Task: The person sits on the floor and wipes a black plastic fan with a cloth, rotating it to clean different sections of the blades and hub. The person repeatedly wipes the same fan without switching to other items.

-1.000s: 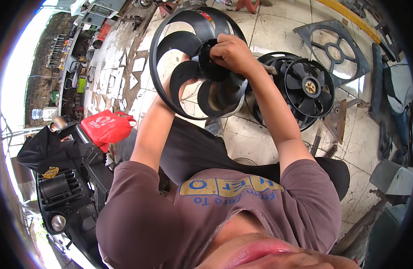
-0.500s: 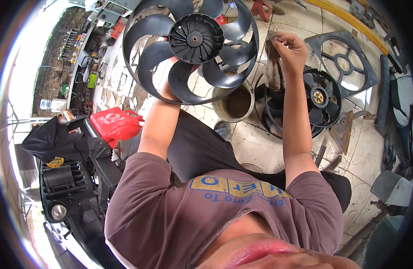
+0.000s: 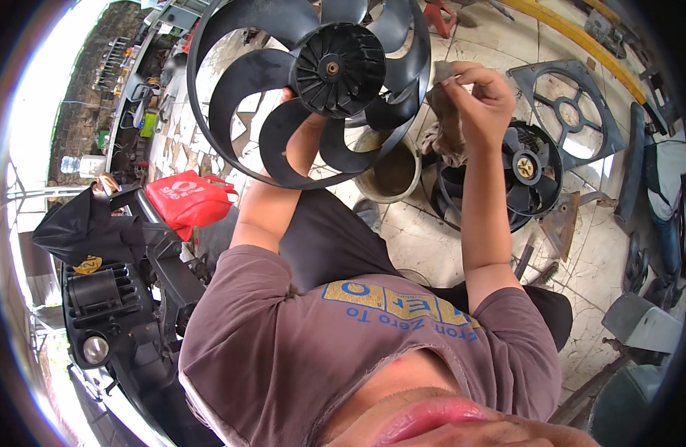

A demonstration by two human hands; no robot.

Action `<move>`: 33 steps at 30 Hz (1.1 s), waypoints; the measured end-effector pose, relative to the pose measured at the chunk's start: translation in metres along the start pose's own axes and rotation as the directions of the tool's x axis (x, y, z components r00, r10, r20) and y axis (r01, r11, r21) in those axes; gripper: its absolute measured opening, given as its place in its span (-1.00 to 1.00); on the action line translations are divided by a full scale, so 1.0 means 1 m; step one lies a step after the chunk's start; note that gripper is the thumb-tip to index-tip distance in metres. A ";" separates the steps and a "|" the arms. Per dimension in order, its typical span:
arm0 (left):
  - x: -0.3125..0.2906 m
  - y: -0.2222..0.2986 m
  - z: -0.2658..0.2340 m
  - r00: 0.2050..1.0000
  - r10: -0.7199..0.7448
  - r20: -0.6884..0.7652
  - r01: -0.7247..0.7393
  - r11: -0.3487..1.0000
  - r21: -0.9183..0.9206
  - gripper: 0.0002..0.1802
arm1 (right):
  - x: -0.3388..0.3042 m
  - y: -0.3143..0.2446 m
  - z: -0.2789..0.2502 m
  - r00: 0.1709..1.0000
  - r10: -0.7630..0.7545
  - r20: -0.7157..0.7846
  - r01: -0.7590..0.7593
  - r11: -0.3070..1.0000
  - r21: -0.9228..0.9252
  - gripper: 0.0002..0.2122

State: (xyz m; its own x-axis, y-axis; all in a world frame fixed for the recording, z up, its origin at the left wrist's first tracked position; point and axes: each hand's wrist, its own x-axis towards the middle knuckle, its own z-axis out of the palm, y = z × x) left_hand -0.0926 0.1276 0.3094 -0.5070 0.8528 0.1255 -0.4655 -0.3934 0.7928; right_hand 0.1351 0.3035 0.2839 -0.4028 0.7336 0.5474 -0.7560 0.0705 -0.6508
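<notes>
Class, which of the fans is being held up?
The large fan, whose hub faces the camera: the left hand holds it from behind. The yellow-centred fan sits lower, held by neither hand.

Lettering in three places. At 5 o'clock, brownish-purple shirt (image 3: 358, 346): row of gold blocks (image 3: 399, 303) bearing large blue letters, smaller blue line of words (image 3: 402, 325) beside it, all upside down in this view, blocks curving with cloth. At 9 o'clock, red bag (image 3: 201, 214): white word and rounded white emblem (image 3: 185, 187). Farther out, slightly below 9 o'clock, black cloth (image 3: 78, 229): yellow badge (image 3: 88, 264) with dark characters, too small for sure reading.
</notes>
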 end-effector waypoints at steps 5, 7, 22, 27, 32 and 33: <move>0.017 -0.019 0.003 1.000 -0.004 0.012 0.005 1.000 -0.026 -0.16 | 0.008 0.002 0.030 0.963 -0.059 0.264 0.146 0.935 -0.324 -0.86; 0.014 -0.030 -0.001 1.000 -0.028 -0.010 0.028 0.999 -0.034 -0.15 | 0.010 0.006 0.045 0.920 -0.072 0.386 0.245 0.873 -0.422 -0.84; 0.029 -0.082 -0.005 0.965 -0.205 0.164 0.212 0.977 -0.023 -0.10 | 0.030 0.032 0.004 0.588 0.413 0.696 0.218 0.747 -0.628 -0.82; 0.033 -0.100 0.000 0.937 -0.244 0.248 0.254 0.967 -0.008 -0.08 | 0.036 0.006 -0.011 0.488 0.628 0.606 -0.171 0.750 -0.640 -0.82; 0.030 -0.110 0.001 0.920 -0.250 0.301 0.267 0.964 -0.016 -0.06 | 0.017 -0.016 0.006 0.541 0.496 0.680 0.346 0.605 -0.717 -0.68; 0.030 -0.110 0.002 0.919 -0.245 0.310 0.263 0.965 -0.017 -0.05 | 0.012 -0.022 0.008 0.560 0.510 0.653 0.340 0.578 -0.742 -0.66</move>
State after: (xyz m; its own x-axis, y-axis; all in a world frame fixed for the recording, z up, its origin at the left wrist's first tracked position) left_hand -0.0550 0.1970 0.2269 -0.1269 0.9862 0.1060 -0.5943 -0.1612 0.7879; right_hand 0.1425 0.3056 0.3087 -0.9481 0.0049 0.3181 -0.1906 0.7918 -0.5803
